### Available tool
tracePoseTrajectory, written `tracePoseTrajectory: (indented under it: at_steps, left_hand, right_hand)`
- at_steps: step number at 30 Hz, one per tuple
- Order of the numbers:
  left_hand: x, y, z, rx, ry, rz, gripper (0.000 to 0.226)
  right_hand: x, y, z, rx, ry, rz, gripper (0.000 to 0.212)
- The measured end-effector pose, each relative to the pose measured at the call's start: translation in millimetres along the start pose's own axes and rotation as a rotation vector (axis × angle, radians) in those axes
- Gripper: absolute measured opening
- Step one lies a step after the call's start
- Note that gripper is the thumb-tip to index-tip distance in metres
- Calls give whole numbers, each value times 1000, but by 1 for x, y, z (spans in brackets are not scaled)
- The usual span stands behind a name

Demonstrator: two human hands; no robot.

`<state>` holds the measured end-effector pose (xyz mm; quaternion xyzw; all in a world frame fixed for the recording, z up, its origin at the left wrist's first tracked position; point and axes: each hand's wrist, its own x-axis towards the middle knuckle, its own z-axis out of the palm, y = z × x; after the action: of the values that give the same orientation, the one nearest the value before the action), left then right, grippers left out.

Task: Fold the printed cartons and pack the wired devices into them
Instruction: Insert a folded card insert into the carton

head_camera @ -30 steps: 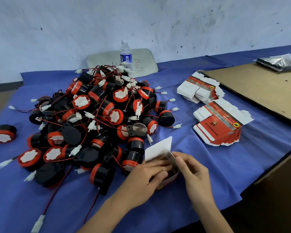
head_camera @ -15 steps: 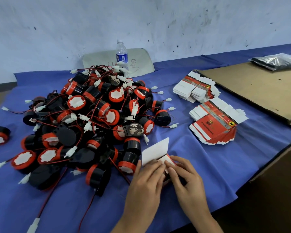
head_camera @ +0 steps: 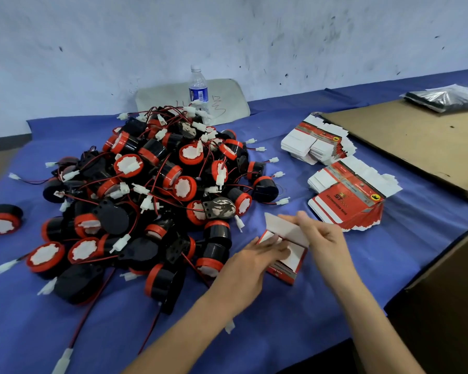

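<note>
A person at a blue-covered surface works on one printed carton, which stands between the two hands with its mouth open upward. The left hand lies flat, its straight fingers pressing on the carton's near rim, seemingly to hold the box square and stop it sliding on the cloth. The right hand pinches the white lid flap between thumb and fingers and holds it up and back, apparently to keep the mouth clear for packing; motion blur hides the exact grip.

No device is visible inside the carton, so the folding looks nearly done and the packing not yet begun. The wired devices, black-and-red discs with red leads and white plugs, sit heaped just to the left of the left hand, within easy reach for the next pick. Their tangled leads may drag neighbours along when one is lifted.

Two stacks of flat cartons wait beyond the right hand: the near stack close by, the far stack behind it. A water bottle stands past the heap, well away from both hands, and a cardboard sheet lies far out to the right.
</note>
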<state>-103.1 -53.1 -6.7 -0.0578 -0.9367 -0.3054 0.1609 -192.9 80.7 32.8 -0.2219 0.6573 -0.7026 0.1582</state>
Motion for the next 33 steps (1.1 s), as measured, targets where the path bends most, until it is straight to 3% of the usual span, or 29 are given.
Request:
tracePoseTrajectory:
  at_steps: [3,5,13,18,21,33]
  left_hand:
    - [1,0,4,7,60,4,54]
    - [0,1,5,7,78,4,55]
    - [-3,7,4,19,153,41,41]
    - [-12,7,14,-22,441,-10,20]
    - [-13,2,13,-61,558,-118,24]
    - [-15,-2,10,-135,535,-130,18]
  right_hand:
    - [5,2,3,-124,-95,-44,19]
    - [3,5,0,-214,-123,-117,20]
    - [-7,21,3,-465,-9,-346,32]
    - [-21,47,10,-551,96,-502,31]
    - [-22,51,7,-627,95,-542,27]
    - [-20,54,7,-775,39,-630,23]
